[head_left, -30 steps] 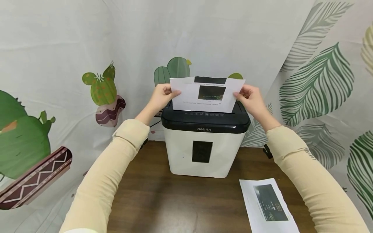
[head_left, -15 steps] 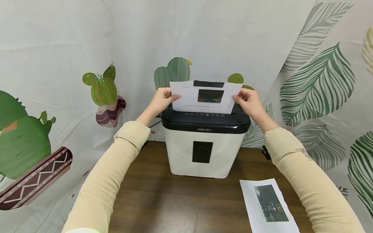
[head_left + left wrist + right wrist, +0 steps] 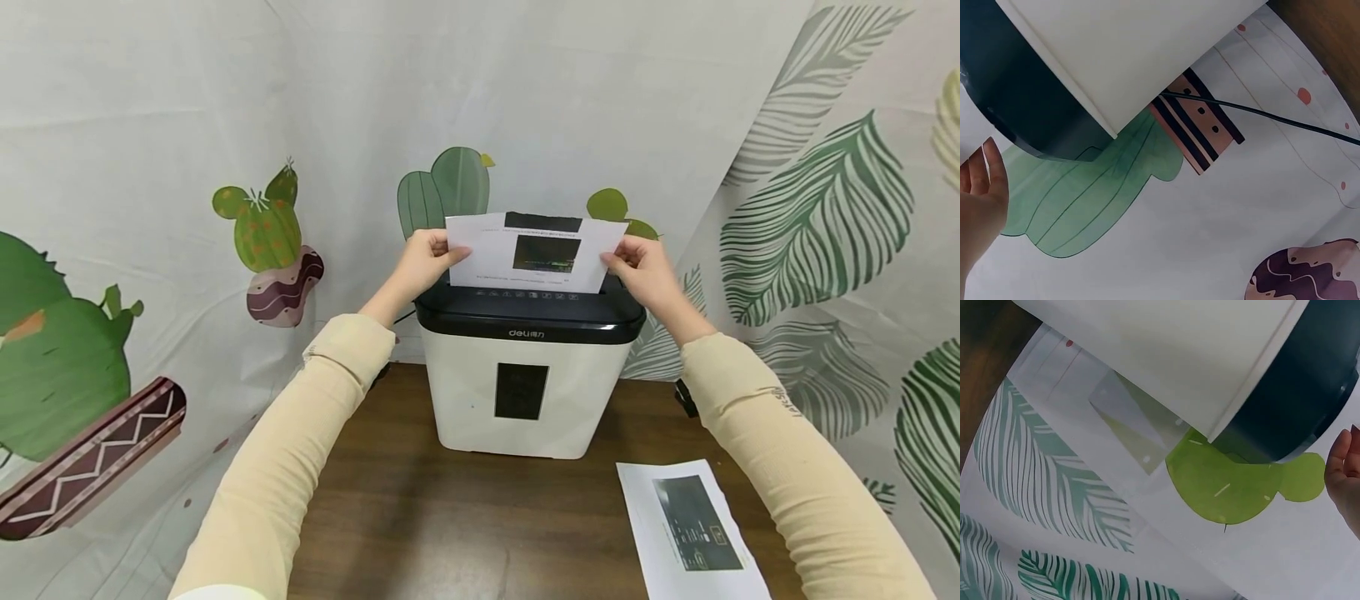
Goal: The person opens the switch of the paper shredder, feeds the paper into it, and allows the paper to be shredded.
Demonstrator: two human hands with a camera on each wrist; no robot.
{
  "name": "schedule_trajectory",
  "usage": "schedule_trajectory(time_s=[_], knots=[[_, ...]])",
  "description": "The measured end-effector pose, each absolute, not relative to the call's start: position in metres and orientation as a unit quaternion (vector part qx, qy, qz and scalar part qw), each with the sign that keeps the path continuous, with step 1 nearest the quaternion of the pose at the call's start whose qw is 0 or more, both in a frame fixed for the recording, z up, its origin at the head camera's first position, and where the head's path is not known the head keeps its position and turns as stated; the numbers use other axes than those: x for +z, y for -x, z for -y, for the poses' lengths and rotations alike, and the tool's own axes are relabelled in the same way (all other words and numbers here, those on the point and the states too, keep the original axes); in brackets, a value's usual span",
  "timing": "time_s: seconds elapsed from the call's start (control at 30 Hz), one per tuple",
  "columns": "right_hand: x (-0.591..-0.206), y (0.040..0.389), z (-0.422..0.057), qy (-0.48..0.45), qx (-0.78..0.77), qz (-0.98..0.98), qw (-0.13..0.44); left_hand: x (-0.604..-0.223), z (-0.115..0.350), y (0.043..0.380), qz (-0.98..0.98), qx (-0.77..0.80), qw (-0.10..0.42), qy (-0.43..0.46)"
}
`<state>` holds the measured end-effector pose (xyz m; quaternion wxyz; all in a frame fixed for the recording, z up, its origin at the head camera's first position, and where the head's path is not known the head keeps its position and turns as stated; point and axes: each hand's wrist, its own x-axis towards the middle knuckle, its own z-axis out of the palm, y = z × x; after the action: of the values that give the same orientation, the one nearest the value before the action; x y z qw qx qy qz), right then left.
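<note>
A printed sheet of paper (image 3: 489, 250) stands upright at the slot in the black top of a white paper shredder (image 3: 465, 392). Its lower edge meets the slot; whether it reaches inside is hidden. My left hand (image 3: 420, 265) pinches the sheet's left edge, thumb in front and fingers behind. On the opposite edge my right hand (image 3: 647, 268) pinches it the same way. Each wrist view catches only part of its hand, the left hand (image 3: 984, 200) and the right hand (image 3: 1344, 478), beside the shredder's dark lid, with the paper out of sight.
A second printed sheet (image 3: 645, 517) lies on the brown wooden table (image 3: 450, 525) at the front right. Behind the shredder hangs a patterned cloth (image 3: 337, 108) with cacti and leaves. A black cord (image 3: 1260, 112) runs out from behind the shredder.
Both hands have lowered the sheet a little toward the shredder, and its top edge sits lower. Sheet and left hand have also shifted slightly right. The second sheet has stayed put.
</note>
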<state>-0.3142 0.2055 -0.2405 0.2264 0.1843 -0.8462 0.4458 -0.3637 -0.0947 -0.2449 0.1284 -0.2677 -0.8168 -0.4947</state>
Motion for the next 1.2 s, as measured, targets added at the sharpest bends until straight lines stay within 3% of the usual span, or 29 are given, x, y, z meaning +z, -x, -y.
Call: schedule_trajectory(time_s=[0.37,0.7,1.2], knots=[[-0.236,0.301,-0.195,-0.193,0.457,0.839,0.224,-0.243,0.094,0.365,0.793,-0.535,0.16,0.244],[-0.246,0.309,-0.196,-0.191,0.443,0.834,0.27,-0.249,0.092,0.364,0.8,-0.526,0.15,0.246],[-0.267,0.322,-0.209,-0.158,0.364,0.886,0.238,-0.26,0.09,0.363,0.829,-0.484,0.14,0.244]])
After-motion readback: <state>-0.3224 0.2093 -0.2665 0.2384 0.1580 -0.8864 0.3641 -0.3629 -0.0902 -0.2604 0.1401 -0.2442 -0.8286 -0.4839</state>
